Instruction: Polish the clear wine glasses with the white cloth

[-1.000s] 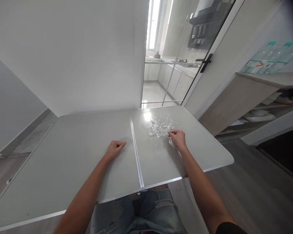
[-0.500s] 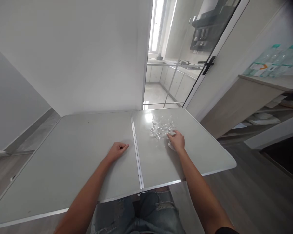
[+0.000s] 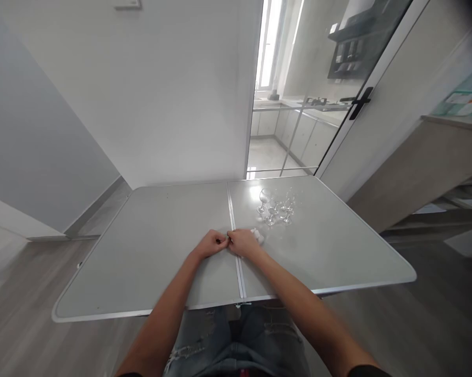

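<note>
My left hand (image 3: 211, 244) is closed in a loose pinch above the table, left of the metal seam. What its fingers hold, if anything, is hidden. Over the seam, my right hand (image 3: 243, 243) is closed, its fingertips meeting those of the left. A crumpled white cloth or tissue (image 3: 258, 236) sticks out on the far side of the right hand, which grips it. Beyond the hands, several small clear stemmed glasses (image 3: 271, 212) stand in a cluster on the right half of the table.
The pale folding table (image 3: 173, 214) has a metal seam (image 3: 241, 285) down its middle and a metal rim. A white wall (image 3: 180, 104) borders its back. A glass door with a black handle (image 3: 361, 103) and a wooden shelf unit (image 3: 424, 157) stand to the right.
My right hand has drawn back leftward from the glasses to my left hand, bringing the white cloth or tissue along. The view has shifted slightly left.
</note>
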{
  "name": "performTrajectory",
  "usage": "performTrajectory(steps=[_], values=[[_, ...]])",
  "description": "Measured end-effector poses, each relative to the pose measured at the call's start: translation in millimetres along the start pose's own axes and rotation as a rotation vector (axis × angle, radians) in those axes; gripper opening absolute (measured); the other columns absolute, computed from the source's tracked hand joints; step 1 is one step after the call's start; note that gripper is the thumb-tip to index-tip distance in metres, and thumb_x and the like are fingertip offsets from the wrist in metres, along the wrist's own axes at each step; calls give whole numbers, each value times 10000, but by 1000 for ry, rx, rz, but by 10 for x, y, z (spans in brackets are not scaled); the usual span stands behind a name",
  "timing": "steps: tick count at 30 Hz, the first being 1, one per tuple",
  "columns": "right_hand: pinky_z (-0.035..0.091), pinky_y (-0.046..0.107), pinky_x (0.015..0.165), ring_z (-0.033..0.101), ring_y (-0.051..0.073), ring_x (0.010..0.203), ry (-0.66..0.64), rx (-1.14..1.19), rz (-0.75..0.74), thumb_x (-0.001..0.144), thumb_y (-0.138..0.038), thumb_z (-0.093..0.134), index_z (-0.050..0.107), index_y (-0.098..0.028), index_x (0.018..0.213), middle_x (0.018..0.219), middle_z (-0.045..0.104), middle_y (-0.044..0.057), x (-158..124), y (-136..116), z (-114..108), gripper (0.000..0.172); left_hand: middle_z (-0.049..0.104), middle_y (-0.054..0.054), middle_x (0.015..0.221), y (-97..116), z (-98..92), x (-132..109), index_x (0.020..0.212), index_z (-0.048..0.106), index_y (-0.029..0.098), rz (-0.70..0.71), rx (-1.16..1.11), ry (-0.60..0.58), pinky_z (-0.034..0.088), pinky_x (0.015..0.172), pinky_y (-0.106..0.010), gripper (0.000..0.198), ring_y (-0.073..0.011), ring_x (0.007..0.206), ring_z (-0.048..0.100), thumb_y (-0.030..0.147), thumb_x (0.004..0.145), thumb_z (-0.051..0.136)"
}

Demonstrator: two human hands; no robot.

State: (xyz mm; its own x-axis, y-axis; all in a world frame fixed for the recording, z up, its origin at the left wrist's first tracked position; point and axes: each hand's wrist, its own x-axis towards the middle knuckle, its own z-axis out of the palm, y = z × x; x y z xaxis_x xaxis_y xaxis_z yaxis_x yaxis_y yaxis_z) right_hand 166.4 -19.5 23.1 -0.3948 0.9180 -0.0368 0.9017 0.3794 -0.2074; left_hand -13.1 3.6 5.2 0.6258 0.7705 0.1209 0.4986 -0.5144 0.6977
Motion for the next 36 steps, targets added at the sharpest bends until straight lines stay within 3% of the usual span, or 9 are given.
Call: performTrajectory(steps=[3, 16, 36], values=[[378, 286, 747, 664, 218, 903, 20, 9, 15, 883, -236, 544, 680, -198, 978, 976, 726, 80, 82, -29, 9, 171, 270, 47, 559, -33, -36, -21, 533, 334, 172, -16, -117, -18, 214, 537, -234, 407, -75, 551, 255, 336, 868, 498], [330, 290, 700, 641, 193, 849, 119, 59, -22, 871, -258, 562, 672, -208, 910, 913, 713, 46, 62, 83, 136, 127, 315, 51, 561, 1, -19, -4, 570, 391, 161, 17, -57, -14, 230, 551, -237, 363, -75, 553, 298, 298, 893, 486], [320, 292, 687, 652, 186, 866, 115, 63, 6, 889, -263, 550, 664, -217, 932, 952, 727, 33, 47, 71, 116, 131, 289, 52, 561, -8, -13, -5, 567, 365, 166, 16, -75, 1, 223, 543, -243, 382, -77, 550, 285, 314, 896, 493]])
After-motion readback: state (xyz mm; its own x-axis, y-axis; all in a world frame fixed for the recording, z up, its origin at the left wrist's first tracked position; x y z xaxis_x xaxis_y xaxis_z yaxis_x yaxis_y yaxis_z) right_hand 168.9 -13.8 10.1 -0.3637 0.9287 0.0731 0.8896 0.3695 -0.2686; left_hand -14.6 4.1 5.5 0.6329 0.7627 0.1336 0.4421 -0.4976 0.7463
